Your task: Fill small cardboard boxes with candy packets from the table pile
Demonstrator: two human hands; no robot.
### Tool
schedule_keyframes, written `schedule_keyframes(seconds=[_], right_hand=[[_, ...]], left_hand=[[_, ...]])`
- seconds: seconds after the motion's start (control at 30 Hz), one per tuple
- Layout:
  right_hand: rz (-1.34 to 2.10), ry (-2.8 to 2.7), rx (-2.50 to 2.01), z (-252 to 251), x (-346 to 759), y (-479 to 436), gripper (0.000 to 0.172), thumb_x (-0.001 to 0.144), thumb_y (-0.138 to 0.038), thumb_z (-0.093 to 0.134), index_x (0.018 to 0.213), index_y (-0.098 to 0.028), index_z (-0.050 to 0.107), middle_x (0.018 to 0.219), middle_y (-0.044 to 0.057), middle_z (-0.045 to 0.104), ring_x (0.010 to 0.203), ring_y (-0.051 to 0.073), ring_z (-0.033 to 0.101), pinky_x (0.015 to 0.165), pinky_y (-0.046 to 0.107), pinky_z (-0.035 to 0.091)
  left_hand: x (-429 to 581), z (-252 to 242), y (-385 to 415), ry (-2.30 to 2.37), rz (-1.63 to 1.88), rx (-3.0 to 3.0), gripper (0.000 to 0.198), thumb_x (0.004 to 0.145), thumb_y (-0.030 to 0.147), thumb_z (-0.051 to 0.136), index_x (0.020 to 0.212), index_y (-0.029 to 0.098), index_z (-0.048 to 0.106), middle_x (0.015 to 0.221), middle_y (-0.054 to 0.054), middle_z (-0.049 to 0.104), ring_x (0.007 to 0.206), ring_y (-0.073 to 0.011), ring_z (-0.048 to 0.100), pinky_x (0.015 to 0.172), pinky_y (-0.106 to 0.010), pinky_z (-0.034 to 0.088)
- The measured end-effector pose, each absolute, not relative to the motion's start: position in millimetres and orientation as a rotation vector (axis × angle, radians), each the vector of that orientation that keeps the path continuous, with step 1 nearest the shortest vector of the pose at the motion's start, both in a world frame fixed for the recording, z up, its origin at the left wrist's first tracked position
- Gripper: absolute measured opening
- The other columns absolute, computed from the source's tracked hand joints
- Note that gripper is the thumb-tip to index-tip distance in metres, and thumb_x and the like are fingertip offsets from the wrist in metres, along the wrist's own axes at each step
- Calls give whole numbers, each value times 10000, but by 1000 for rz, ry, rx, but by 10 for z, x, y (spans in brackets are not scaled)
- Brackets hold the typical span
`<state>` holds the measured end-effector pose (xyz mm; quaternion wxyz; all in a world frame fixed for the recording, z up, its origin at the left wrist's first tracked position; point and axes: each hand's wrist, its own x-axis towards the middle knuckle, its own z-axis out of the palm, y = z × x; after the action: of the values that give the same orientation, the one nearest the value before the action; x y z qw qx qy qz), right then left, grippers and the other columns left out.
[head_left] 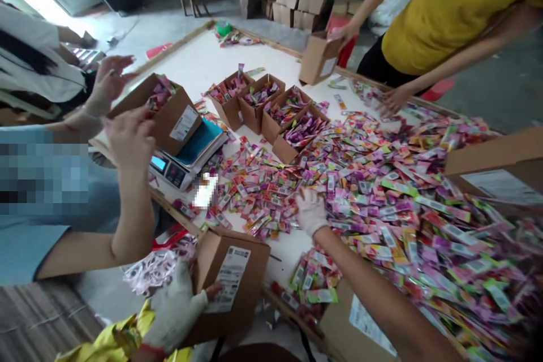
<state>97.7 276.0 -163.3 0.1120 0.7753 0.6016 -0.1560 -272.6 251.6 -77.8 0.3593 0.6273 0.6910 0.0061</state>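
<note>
My left hand, in a whitish glove with bare fingertips, grips the near side of a brown cardboard box with a white label, at the table's near edge. My right hand, also gloved, reaches into the pile of small colourful packets on the white table. Its fingertips rest among the packets, and whether they hold one is too small to tell. Below my right forearm, a small heap of packets lies by another labelled box.
Four packet-filled boxes stand mid-table. On the left, a person in blue is beside a box on a scale. A person in yellow holds a box. Another box is at right.
</note>
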Motion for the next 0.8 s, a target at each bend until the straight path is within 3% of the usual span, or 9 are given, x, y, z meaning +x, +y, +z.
schedule_keyframes(seconds=[0.1, 0.2, 0.37, 0.43, 0.57, 0.7, 0.8], right_hand=[[-645, 2166, 1866, -1821, 427, 3054, 642, 700, -493, 630, 1301, -336, 467, 1515, 116, 237, 1381, 384, 132, 1044, 658, 61], [-741, 2153, 1673, -2038, 273, 3241, 668, 702, -523, 584, 1325, -320, 454, 1522, 97, 258, 1390, 364, 135, 1038, 686, -33], [-641, 1893, 1949, -2079, 980, 3154, 511, 828, -311, 413, 1335, -260, 446, 1468, 76, 370, 1351, 313, 238, 1057, 667, 53], [-647, 1805, 1981, -2012, 1266, 3020, 520, 801, -247, 432, 1319, -226, 466, 1425, 101, 418, 1305, 310, 307, 1053, 638, 152], [-743, 1771, 2006, -1841, 1478, 2709, 509, 741, -288, 526, 1234, -161, 539, 1248, 148, 541, 1216, 335, 397, 981, 550, 330], [-692, 2077, 2183, -1492, 1105, 2419, 372, 802, -228, 469, 1134, -127, 602, 1223, 153, 557, 1163, 272, 463, 1023, 428, 339], [-602, 2614, 2145, -1112, 509, 2326, 361, 859, -263, 443, 1175, -155, 580, 1285, 116, 539, 1234, 235, 412, 1077, 397, 302]], left_hand=[[-2641, -745, 2637, 1725, -27, 1986, 597, 715, 554, 615, 1154, 201, 418, 1099, -100, 561, 998, -293, 579, 861, -440, 469], [-2558, -733, 2695, 1619, 48, 2308, 494, 730, 466, 609, 1119, 202, 456, 1127, -126, 540, 1025, -300, 550, 868, -437, 451], [-2324, -668, 2682, 1472, -110, 2531, 375, 679, 291, 621, 1041, 209, 569, 1161, -143, 469, 1045, -316, 501, 884, -465, 417], [-2265, -680, 2648, 1417, -176, 2562, 430, 631, 275, 652, 1054, 224, 599, 1212, -152, 428, 1127, -353, 444, 948, -502, 370], [-2372, -828, 2563, 1461, -247, 2579, 471, 628, 286, 665, 1080, 181, 584, 1280, -182, 383, 1180, -378, 399, 991, -534, 334], [-2453, -959, 2514, 1471, -93, 2642, 474, 704, 372, 637, 1094, 131, 517, 1283, -209, 411, 1193, -366, 412, 994, -535, 351], [-2254, -985, 2508, 1317, 92, 2681, 536, 673, 379, 654, 1112, 128, 476, 1276, -214, 438, 1165, -360, 446, 988, -528, 368]])
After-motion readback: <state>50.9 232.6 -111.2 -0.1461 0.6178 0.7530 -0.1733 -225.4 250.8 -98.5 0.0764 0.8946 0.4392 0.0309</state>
